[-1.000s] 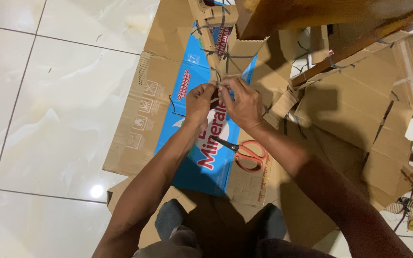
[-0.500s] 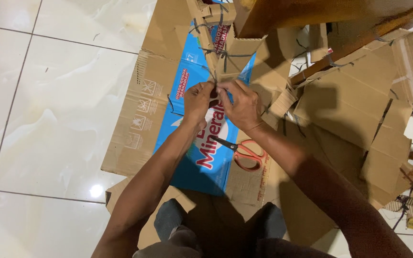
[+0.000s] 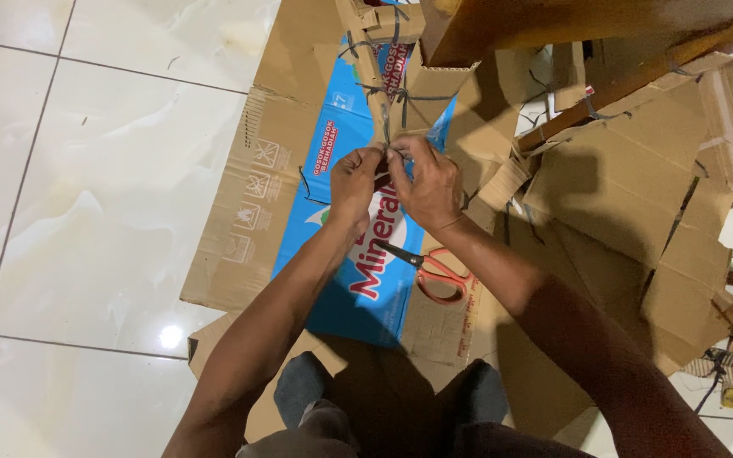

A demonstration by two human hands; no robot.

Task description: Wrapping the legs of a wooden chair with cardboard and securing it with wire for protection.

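Head view: both hands meet over a flattened blue-and-brown cardboard box spread on the white tiled floor. The left hand and the right hand are drawn together, fingertips pinched on a thin dark cord that runs up from between them to a narrow cardboard strut already bound with the same cord. Each hand is closed on the cord's end; the fingers nearly touch each other just below the strut's lower end.

The step in hand looks like tying or twisting the cord to fasten the strut (the exact knot is too small to make out). By my judgement, the next move calls for keeping the cord taut while the ends are crossed or tightened, with small finger work rather than any arm travel.

The cord sits right at the fingertips, between the two hands and just above them. Orange-handled scissors lie on the box below the right wrist, near but not touched. Loose cardboard pieces are piled to the right.
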